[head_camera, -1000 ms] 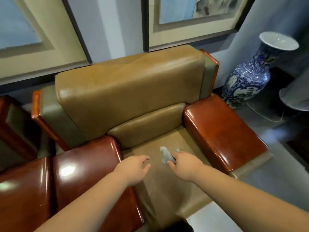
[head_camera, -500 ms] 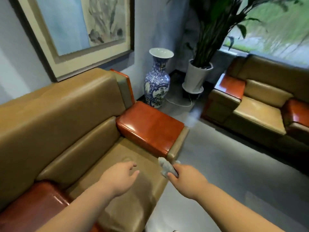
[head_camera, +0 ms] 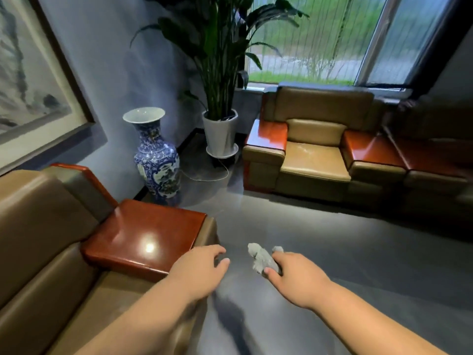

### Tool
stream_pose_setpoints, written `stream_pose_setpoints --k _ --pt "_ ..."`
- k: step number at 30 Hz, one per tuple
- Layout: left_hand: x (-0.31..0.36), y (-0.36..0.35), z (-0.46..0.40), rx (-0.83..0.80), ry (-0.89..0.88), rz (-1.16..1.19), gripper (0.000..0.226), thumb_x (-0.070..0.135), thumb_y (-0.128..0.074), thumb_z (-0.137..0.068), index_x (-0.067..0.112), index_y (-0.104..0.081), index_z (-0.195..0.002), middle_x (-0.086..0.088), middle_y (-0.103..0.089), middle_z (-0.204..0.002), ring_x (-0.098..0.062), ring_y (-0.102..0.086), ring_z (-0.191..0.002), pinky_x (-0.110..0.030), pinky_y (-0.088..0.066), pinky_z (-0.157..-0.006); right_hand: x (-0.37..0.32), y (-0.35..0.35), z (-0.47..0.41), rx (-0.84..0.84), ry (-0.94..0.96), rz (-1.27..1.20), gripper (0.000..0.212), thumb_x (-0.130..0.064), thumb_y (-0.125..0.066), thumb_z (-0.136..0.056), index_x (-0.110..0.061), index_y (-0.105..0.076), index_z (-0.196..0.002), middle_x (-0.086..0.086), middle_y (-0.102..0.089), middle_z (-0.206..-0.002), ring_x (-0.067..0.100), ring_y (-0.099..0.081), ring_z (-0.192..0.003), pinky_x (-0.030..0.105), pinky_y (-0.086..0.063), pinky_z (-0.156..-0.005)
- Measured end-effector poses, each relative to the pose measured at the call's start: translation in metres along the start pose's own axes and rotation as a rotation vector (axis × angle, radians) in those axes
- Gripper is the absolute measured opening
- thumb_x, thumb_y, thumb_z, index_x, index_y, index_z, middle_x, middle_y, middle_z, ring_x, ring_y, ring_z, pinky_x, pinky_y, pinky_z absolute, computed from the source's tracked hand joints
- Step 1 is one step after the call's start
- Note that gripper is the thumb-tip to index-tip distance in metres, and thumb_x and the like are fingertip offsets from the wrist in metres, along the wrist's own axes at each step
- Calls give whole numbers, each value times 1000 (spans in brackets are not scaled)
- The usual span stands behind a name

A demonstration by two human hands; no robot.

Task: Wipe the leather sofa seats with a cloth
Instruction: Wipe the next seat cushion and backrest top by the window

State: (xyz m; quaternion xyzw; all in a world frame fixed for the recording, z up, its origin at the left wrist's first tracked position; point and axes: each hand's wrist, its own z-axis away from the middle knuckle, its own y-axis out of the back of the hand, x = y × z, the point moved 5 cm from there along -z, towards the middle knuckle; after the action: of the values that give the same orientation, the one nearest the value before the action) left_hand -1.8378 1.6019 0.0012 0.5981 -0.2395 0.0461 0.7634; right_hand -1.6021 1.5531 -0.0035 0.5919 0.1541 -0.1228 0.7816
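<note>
R hand (head_camera: 297,280) grips bunched cloth (head_camera: 261,257) lower centre; L hand (head_camera: 202,267) loose, empty. Next seat (head_camera: 312,157) mid-right: spread cloth flat w/ even strokes.

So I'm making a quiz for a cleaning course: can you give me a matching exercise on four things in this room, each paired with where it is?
Things:
1. cloth
2. vase
3. plant pot
4. painting

Places:
A. on the left wall
B. on the floor beside the near sofa's wooden armrest
C. in the right hand
D. in the corner by the window

Pairs: 1-C, 2-B, 3-D, 4-A
</note>
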Motion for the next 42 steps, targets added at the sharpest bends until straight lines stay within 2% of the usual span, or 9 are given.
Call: stream_pose_setpoints --k 6,13,16,20,27,30,33,38,42 --pt "95 -24 -95 -21 -18 84 36 47 -55 -104 33 -66 -135 16 -69 -130 -6 -62 -121 -21 -44 -99 116 69 -27 48 -69 -3 29 -56 -45 -99 -30 -51 -87 -8 -60 -87 14 -60 -80 38 -51 -71" --pt "147 -34 -182 -58 -48 77 39 51 -54 -101 34 -66 -135 18 -70 -127 -5 -64 -118 -30 -50 -104 187 110 -77 81 -112 -46 29 -53 -46 -101 -38 -40 -78 -11 -57 -85 12 -56 -77 31 -40 -62" --pt "154 -40 -225 -108 -55 103 38 47 -55 -103 31 -66 -136 16 -70 -125 -5 -65 -116 -26 -49 -103 211 112 -109 74 -149 -77 29 -53 -47 -100 -34 -44 -78 -8 -59 -83 13 -57 -77 32 -40 -61" --pt "149 -41 -299 -148 -37 193 35 40 -57 -105 24 -69 -134 13 -71 -121 -4 -63 -113 -20 -45 -97 235 123 -167 69 -196 -97 28 -55 -47 -99 -31 -53 -88 -7 -63 -88 16 -61 -81 36 -48 -68" --pt "158 -24 -451 -214 -108 91 41 44 -53 -105 27 -64 -139 9 -71 -127 -13 -65 -119 -26 -48 -102 266 169 -278 84 -319 -69 28 -55 -46 -100 -33 -48 -84 -5 -63 -93 19 -57 -81 36 -43 -68" --pt "168 -17 -505 -280 -155 46 43 48 -50 -105 30 -59 -144 7 -68 -135 -16 -63 -122 -31 -49 -103 273 190 -323 94 -365 -57 28 -56 -45 -100 -31 -55 -95 -6 -65 -99 20 -61 -87 36 -45 -69" --pt "173 -9 -554 -305 -165 72 45 49 -50 -105 32 -57 -146 7 -65 -137 -15 -63 -121 -33 -52 -100 279 209 -364 122 -391 -88 29 -55 -46 -100 -31 -61 -108 -7 -68 -109 16 -64 -91 38 -53 -76" --pt "185 -5 -622 -306 -209 75 46 52 -50 -104 33 -58 -145 11 -66 -134 -11 -63 -118 -34 -53 -101 306 226 -415 130 -420 -102 26 -55 -46 -99 -32 -59 -101 -8 -66 -98 10 -61 -82 37 -55 -74" --pt "195 -10 -677 -317 -210 62 44 53 -50 -103 35 -59 -143 12 -67 -134 -10 -64 -116 -35 -56 -99 342 234 -456 121 -437 -108 29 -56 -45 -100 -31 -60 -105 -5 -68 -115 14 -64 -88 37 -54 -77"
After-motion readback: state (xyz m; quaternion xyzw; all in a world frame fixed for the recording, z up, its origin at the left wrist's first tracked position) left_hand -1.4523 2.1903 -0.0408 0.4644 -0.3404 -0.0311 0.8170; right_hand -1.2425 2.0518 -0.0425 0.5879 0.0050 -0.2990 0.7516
